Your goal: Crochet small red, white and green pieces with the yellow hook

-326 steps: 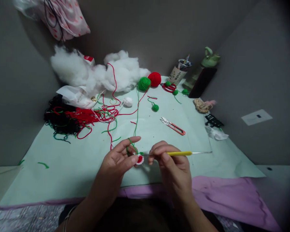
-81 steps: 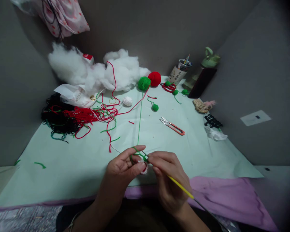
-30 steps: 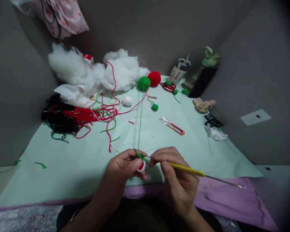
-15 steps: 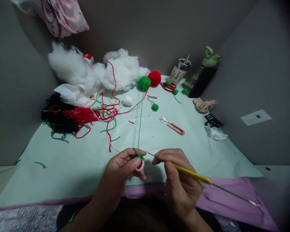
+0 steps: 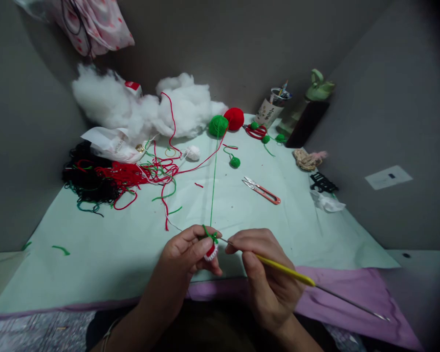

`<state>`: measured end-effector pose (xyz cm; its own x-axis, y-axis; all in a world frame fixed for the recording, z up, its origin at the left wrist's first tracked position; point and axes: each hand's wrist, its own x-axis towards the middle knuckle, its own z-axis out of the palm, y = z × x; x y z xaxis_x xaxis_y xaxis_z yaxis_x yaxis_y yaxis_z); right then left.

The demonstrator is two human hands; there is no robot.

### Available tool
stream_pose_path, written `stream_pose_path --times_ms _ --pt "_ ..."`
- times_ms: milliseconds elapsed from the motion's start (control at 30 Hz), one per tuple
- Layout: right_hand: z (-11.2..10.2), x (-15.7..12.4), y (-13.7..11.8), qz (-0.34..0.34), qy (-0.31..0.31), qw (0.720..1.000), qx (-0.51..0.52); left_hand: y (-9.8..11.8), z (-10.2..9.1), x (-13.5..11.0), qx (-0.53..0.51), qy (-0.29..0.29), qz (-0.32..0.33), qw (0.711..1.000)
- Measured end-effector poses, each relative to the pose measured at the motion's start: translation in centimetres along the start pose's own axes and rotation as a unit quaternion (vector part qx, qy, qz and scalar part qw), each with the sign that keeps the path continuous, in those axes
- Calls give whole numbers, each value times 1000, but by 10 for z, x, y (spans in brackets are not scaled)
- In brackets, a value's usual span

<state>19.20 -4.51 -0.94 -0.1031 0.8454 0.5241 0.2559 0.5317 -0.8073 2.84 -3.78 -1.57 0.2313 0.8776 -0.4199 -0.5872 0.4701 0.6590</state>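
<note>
My left hand (image 5: 185, 254) pinches a small red and white crocheted piece (image 5: 211, 252) with green stitches on top. A green yarn strand (image 5: 213, 186) runs from it up to the green yarn ball (image 5: 218, 125). My right hand (image 5: 266, 274) grips a yellow-handled crochet hook (image 5: 289, 274), its metal tip at the piece and its long tail pointing right and down. Both hands hover over the near edge of the pale green sheet (image 5: 113, 244).
Orange thread snips (image 5: 262, 190) lie mid-sheet. A red yarn ball (image 5: 234, 119), white stuffing (image 5: 146, 110), tangled red, green and black yarn (image 5: 106, 178), small green balls (image 5: 235, 162), a cup of tools (image 5: 273, 107) and a dark box (image 5: 306, 124) sit further back. Purple cloth (image 5: 337, 298) lies near me.
The hook's tail swung from pointing down-right to flatter and back down a little, while its tip stayed at the piece. The left hand kept its pinch on the piece.
</note>
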Motion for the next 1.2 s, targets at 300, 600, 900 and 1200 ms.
stream_pose_path --times_ms 300,600,900,1200 --pt "2 -1 1 7 3 1000 9 1 0 -5 5 -14 -2 1000" --pt "3 -1 0 7 5 1000 23 3 -1 -4 3 -7 0 1000" --pt "6 0 1 10 1 999 36 7 4 -7 7 10 -9 1000" --pt "13 3 8 72 -4 992 105 4 5 -6 62 52 33 996"
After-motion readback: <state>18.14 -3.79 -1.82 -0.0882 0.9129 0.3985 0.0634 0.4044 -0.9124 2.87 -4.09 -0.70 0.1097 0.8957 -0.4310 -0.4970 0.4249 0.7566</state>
